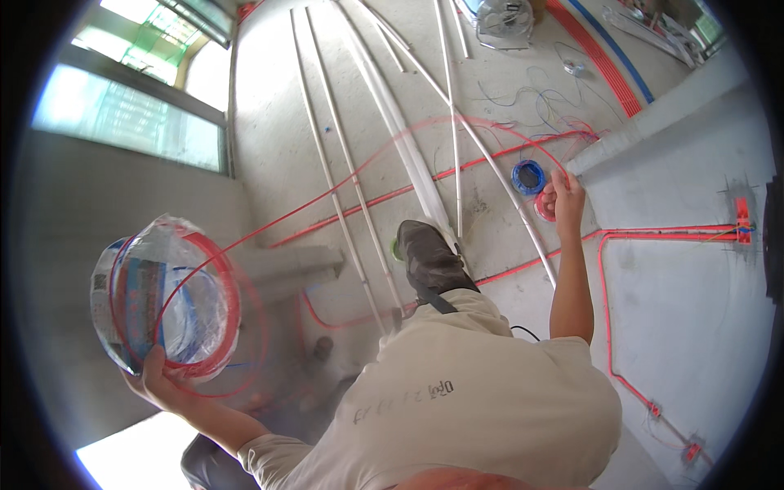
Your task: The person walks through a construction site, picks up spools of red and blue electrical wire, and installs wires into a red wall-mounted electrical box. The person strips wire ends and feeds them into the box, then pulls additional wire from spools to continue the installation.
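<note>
At the left, my left hand (157,377) grips the lower edge of a coil of red wire (229,306) in torn clear plastic wrap. The thumb lies over the rim, and the fingers behind it are mostly hidden. A loose red strand (282,216) leaves the coil and arcs across to my right hand (565,196). That hand, raised on the right with the arm stretched out, has its fingers closed round the strand. Just beyond it on the floor are a blue roll (518,178) and a smaller red roll (541,209), the latter partly covered by the hand.
Long white pipes (396,122) lie over the concrete floor, some crossing. Red conduit (384,197) runs along the floor and up the right wall to a red wall box (742,220). Loose wires (539,98) and a fan (502,20) are farther off. Windows (131,118) stand left.
</note>
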`<state>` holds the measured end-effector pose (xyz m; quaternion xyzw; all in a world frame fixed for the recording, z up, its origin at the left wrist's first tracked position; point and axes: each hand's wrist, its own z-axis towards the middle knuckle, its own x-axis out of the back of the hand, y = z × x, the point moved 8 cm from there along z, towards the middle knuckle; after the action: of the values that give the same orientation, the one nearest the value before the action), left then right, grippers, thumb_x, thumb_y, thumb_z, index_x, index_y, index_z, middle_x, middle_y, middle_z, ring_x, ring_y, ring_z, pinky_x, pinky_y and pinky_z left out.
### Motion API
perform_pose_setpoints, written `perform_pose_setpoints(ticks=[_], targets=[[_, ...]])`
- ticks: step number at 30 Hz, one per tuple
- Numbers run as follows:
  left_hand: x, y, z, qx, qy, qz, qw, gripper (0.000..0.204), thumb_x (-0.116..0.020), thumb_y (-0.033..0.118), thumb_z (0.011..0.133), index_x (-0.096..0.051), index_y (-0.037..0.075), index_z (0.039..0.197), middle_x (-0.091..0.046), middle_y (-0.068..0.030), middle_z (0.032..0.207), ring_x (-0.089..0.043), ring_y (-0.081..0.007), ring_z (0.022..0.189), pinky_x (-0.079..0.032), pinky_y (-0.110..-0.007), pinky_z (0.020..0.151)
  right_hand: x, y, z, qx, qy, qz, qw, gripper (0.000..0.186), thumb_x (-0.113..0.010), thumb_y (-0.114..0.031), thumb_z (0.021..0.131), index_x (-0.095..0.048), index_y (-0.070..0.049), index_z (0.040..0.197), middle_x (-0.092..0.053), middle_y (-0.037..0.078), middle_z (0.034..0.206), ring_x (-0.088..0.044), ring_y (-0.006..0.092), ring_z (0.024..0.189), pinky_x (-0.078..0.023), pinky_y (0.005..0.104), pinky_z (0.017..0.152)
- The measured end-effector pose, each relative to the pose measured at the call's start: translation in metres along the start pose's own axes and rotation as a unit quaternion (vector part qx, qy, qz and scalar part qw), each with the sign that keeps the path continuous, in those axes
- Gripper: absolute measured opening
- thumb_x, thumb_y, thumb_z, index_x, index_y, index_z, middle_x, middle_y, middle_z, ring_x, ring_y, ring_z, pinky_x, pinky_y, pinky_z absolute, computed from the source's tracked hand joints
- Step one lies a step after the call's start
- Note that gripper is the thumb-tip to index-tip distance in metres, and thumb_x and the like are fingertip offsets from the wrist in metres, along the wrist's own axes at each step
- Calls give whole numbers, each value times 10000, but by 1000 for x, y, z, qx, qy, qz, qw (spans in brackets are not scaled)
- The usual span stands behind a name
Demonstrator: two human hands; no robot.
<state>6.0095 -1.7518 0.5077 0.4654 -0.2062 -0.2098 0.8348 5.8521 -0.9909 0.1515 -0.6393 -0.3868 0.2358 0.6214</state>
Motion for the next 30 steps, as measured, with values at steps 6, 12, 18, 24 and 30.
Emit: perform_pose_setpoints(ticks=[6,12,18,24,30], targets=[[-231,-67,93,53,-110,-27,992,773,-630,-1,624,-535,-110,1383,-632,-182,1211,-653,-305,1042,-519,-365,971,-62,-110,57,136,32,90,986,172,-730,-193,976,-718,-26,1015,-630,-5,726,-564,39,599,-394,211,493],[-410,-113,189,131,-161,-5,978,710,-628,-20,627,-572,-116,1328,-649,-190,1186,-676,-307,1016,-556,-351,912,-161,-145,191,136,54,-28,989,287,-614,-242,1059,-715,8,1160,-718,52,871,-621,95,744,-499,255,672],[-538,-105,284,131,-197,-41,971,617,-624,-29,662,-587,-114,1273,-667,-171,1134,-688,-276,959,-549,-337,898,-242,-249,302,141,31,-32,989,251,-647,-162,1030,-706,12,1201,-741,83,972,-672,116,815,-556,267,717],[-662,-162,384,107,-216,-36,970,564,-621,-38,669,-604,-102,1228,-665,-146,1102,-669,-244,920,-536,-322,873,-321,-331,401,220,33,-50,974,233,-635,-48,990,-712,19,1200,-736,60,981,-669,110,799,-551,254,737],[-839,-246,448,101,-259,-89,956,559,-630,-63,627,-633,-96,1184,-664,-120,1076,-651,-234,884,-530,-314,851,-340,-399,459,207,152,-178,950,237,-669,-132,987,-732,-23,1188,-733,55,931,-643,97,749,-522,268,722]])
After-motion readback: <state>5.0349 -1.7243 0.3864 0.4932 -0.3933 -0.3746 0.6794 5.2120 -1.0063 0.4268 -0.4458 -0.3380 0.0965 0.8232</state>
